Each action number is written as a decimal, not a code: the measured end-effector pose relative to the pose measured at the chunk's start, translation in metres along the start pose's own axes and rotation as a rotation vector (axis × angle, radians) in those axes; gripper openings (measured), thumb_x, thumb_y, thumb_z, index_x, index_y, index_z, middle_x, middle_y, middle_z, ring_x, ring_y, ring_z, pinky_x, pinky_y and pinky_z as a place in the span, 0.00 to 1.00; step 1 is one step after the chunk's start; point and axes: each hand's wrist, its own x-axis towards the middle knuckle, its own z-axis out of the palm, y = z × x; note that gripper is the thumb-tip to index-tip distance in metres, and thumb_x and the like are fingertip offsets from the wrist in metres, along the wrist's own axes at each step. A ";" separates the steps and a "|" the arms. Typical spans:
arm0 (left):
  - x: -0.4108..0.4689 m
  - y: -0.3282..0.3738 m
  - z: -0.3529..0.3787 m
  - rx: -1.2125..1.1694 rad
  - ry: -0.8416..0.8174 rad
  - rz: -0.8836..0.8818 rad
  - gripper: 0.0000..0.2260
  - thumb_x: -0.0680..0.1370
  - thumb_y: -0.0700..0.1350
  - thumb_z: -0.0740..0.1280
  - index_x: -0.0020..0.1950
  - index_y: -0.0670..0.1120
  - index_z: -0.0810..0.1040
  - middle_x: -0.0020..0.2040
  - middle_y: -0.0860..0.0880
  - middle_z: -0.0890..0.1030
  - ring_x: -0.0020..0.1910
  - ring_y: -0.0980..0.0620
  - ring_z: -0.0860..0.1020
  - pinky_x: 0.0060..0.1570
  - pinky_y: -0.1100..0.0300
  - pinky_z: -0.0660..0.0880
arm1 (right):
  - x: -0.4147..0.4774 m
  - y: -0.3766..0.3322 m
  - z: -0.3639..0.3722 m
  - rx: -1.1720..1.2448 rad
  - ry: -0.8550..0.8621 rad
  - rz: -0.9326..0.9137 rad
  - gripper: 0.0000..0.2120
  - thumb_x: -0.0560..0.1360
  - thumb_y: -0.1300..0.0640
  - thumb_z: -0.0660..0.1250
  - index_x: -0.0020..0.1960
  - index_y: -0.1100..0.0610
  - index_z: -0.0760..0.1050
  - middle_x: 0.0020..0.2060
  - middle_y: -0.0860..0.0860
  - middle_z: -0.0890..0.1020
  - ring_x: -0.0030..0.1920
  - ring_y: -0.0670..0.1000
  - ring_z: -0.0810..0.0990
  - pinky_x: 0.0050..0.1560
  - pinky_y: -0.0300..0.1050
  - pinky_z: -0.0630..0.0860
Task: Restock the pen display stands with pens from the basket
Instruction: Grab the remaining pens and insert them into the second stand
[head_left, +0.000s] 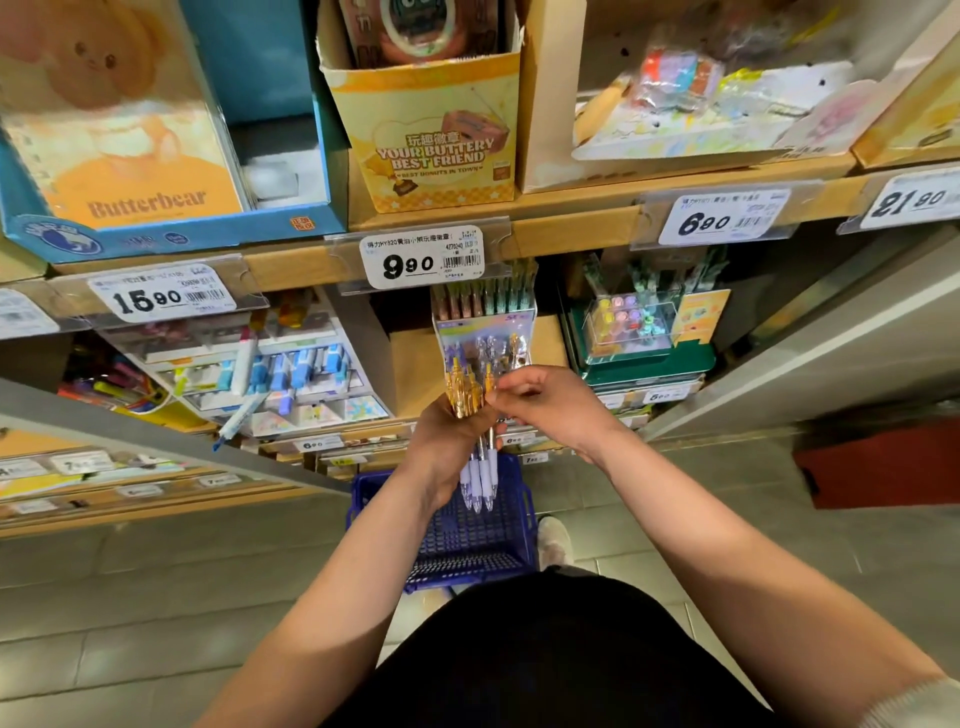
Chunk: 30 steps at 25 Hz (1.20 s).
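My left hand (447, 441) grips a bunch of pens (475, 415) with amber tops and pale lilac grips, tips pointing down. My right hand (550, 405) reaches in from the right and pinches the top of one pen in the bunch. Just behind the hands stands the pen display stand (485, 332), with a purple printed front and rows of pens in its upper slots. The blue plastic basket (467, 540) sits on the floor below my hands; its inside looks bare where visible.
A second green pen stand (644, 332) is to the right, and a white eraser and marker display (270, 369) to the left. Above, a wooden shelf (571, 228) with price tags carries boxes. A red box (878, 467) sits on the tiled floor at right.
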 end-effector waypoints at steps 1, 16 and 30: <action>0.000 0.000 0.000 0.037 -0.009 0.012 0.11 0.78 0.43 0.74 0.59 0.47 0.80 0.50 0.53 0.88 0.51 0.53 0.85 0.52 0.57 0.80 | -0.001 -0.001 0.001 0.034 0.017 0.036 0.10 0.73 0.53 0.77 0.53 0.51 0.83 0.45 0.46 0.86 0.43 0.42 0.84 0.49 0.37 0.81; -0.001 -0.001 -0.005 -0.257 0.097 -0.114 0.10 0.80 0.38 0.69 0.61 0.38 0.77 0.55 0.39 0.84 0.46 0.45 0.84 0.47 0.51 0.84 | 0.034 0.011 -0.048 -0.038 0.528 -0.234 0.03 0.77 0.56 0.73 0.48 0.52 0.79 0.36 0.44 0.84 0.40 0.44 0.85 0.45 0.30 0.78; -0.007 -0.011 -0.006 -0.309 0.137 -0.138 0.11 0.82 0.39 0.67 0.62 0.36 0.74 0.50 0.36 0.82 0.39 0.46 0.84 0.41 0.55 0.83 | 0.097 0.049 -0.026 -0.464 0.396 -0.238 0.04 0.79 0.58 0.70 0.52 0.57 0.82 0.45 0.50 0.85 0.46 0.47 0.83 0.52 0.39 0.78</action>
